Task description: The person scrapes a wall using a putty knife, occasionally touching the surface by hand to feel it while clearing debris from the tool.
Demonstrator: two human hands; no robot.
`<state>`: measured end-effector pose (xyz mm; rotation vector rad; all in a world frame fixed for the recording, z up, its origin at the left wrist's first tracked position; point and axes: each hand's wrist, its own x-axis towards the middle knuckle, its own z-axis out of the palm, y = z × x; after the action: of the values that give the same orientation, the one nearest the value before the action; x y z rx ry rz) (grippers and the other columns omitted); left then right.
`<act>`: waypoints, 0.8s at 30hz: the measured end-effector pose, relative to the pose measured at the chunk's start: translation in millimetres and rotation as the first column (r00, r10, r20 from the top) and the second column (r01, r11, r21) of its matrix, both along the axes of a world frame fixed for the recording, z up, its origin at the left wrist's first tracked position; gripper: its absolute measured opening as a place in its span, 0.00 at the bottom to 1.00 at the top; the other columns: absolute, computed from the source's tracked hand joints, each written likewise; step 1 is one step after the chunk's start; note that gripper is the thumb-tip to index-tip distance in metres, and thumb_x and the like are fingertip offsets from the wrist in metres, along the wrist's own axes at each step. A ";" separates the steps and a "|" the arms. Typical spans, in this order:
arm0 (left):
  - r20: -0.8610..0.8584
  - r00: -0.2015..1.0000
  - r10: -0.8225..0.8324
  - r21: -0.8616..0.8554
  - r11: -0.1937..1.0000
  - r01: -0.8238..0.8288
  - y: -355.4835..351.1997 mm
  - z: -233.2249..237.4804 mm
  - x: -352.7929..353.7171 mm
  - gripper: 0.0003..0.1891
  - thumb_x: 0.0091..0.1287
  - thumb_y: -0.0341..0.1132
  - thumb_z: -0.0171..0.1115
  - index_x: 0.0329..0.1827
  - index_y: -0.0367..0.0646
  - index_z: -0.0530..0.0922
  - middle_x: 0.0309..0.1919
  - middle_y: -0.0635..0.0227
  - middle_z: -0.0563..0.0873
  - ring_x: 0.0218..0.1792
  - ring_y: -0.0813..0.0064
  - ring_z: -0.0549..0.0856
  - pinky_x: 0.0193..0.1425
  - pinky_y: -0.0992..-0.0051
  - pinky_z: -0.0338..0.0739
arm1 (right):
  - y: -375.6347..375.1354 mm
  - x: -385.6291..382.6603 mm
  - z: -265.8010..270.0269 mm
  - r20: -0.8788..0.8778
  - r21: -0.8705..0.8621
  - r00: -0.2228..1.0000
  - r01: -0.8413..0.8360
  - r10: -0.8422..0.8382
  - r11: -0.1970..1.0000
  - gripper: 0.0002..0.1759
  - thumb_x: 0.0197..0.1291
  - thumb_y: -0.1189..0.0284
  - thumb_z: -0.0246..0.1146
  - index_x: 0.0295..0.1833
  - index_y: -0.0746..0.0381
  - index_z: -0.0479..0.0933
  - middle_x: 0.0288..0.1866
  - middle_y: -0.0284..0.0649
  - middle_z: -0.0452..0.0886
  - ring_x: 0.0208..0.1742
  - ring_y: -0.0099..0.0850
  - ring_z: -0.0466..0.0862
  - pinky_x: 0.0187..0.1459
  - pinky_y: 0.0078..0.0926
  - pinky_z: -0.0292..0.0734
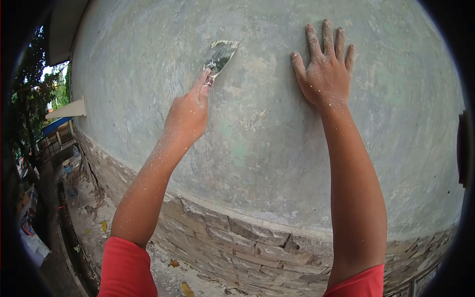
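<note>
My left hand [190, 111] is closed around the handle of a putty knife [220, 57], whose broad blade points up and lies against the wall [262, 138]. Pale residue coats the blade's edge. Flat on the wall at the upper right rests my right hand [327, 74], fingers spread and holding nothing. Dust and small flakes cover both hands and forearms. The wall is grey-green and patchy, with worn, mottled paint around the blade.
Stone cladding [237, 237] with a ledge runs along the wall's foot. At the left lie a dusty ground strip [99, 213] with fallen leaves and a narrow channel [69, 237]. A bucket [67, 165] stands further back. A dark fixture [464, 148] juts in at the right edge.
</note>
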<state>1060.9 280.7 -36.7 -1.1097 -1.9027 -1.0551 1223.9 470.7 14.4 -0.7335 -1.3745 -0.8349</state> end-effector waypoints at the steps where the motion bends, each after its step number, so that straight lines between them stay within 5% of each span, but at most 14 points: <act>1: 0.062 0.997 0.051 -0.115 0.992 -0.043 -6.9 -9.7 8.9 0.25 0.77 0.46 0.41 0.75 0.53 0.60 0.45 0.42 0.84 0.49 0.43 0.83 0.56 0.51 0.75 | 1.1 0.1 -2.8 -0.003 -0.009 1.000 -0.008 0.008 1.000 0.35 0.68 0.47 0.46 0.78 0.43 0.55 0.81 0.33 0.49 0.82 0.37 0.44 0.79 0.46 0.35; 3: 0.093 0.989 0.118 -0.230 0.969 -0.094 -11.5 -9.0 11.9 0.25 0.77 0.47 0.41 0.75 0.53 0.60 0.46 0.43 0.84 0.49 0.43 0.83 0.56 0.52 0.75 | 3.9 0.4 -3.8 0.002 0.027 0.999 -0.037 0.037 0.999 0.34 0.67 0.48 0.46 0.78 0.42 0.55 0.81 0.33 0.48 0.82 0.37 0.44 0.79 0.46 0.35; 9: -0.100 0.984 0.145 -0.009 0.989 -0.146 0.4 52.7 -6.3 0.25 0.77 0.45 0.41 0.75 0.53 0.62 0.52 0.46 0.83 0.53 0.46 0.82 0.60 0.54 0.74 | 1.3 0.4 -3.8 -0.005 0.010 0.999 -0.035 0.035 0.999 0.34 0.67 0.47 0.46 0.78 0.42 0.55 0.82 0.33 0.48 0.82 0.36 0.44 0.79 0.46 0.35; 12: 0.048 0.993 0.111 -0.088 0.990 -0.106 -8.4 51.1 6.8 0.24 0.77 0.45 0.41 0.74 0.52 0.63 0.56 0.48 0.81 0.57 0.49 0.81 0.63 0.55 0.73 | 3.2 0.1 -4.0 -0.010 0.022 0.999 -0.035 0.035 0.999 0.34 0.67 0.47 0.47 0.77 0.42 0.55 0.81 0.33 0.48 0.82 0.36 0.44 0.79 0.46 0.35; 18: -0.048 0.972 0.232 -0.093 0.967 -0.235 -7.5 49.5 3.0 0.24 0.77 0.44 0.41 0.74 0.50 0.64 0.60 0.49 0.79 0.59 0.50 0.80 0.66 0.57 0.72 | 7.0 -2.2 -3.6 -0.028 0.045 1.000 -0.001 0.002 0.999 0.34 0.67 0.46 0.47 0.77 0.39 0.56 0.81 0.31 0.50 0.81 0.36 0.47 0.79 0.46 0.36; 21: 0.175 0.975 0.141 -0.106 0.987 -0.123 -8.6 56.1 4.5 0.24 0.76 0.44 0.42 0.74 0.51 0.65 0.62 0.50 0.78 0.61 0.52 0.79 0.67 0.61 0.70 | 8.5 -3.3 -5.1 -0.021 0.052 0.997 0.077 -0.076 0.996 0.34 0.67 0.46 0.47 0.77 0.38 0.55 0.81 0.30 0.49 0.81 0.35 0.46 0.79 0.46 0.36; 22: 0.067 0.984 0.167 -0.082 0.984 -0.161 -7.9 42.1 -3.8 0.24 0.76 0.44 0.42 0.74 0.51 0.64 0.62 0.51 0.77 0.61 0.52 0.78 0.67 0.61 0.70 | -24.2 -1.7 -7.1 -0.089 0.032 0.995 0.045 -0.042 0.998 0.34 0.64 0.57 0.52 0.75 0.53 0.60 0.77 0.47 0.59 0.78 0.42 0.56 0.76 0.44 0.48; 23: -0.044 0.980 0.193 -0.053 0.979 -0.195 -7.4 29.8 -7.5 0.25 0.76 0.44 0.42 0.74 0.50 0.64 0.62 0.51 0.77 0.61 0.52 0.78 0.66 0.61 0.70 | -29.2 3.0 -5.5 -0.087 0.027 0.995 0.045 -0.043 0.999 0.34 0.64 0.57 0.52 0.75 0.53 0.60 0.77 0.47 0.59 0.78 0.42 0.56 0.76 0.44 0.48; 24: -0.048 0.980 0.193 -0.061 0.979 -0.196 -7.6 20.0 -4.5 0.25 0.76 0.44 0.42 0.74 0.50 0.64 0.62 0.51 0.77 0.61 0.52 0.78 0.66 0.61 0.70 | -31.8 7.2 -5.6 -0.017 -0.075 0.998 -0.069 0.068 0.995 0.36 0.64 0.54 0.51 0.76 0.55 0.58 0.79 0.44 0.51 0.80 0.41 0.46 0.78 0.44 0.37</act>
<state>1056.4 273.1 -16.7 -0.9507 -1.9793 -0.8607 1231.1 439.0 8.8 -0.7449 -1.4169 -0.7256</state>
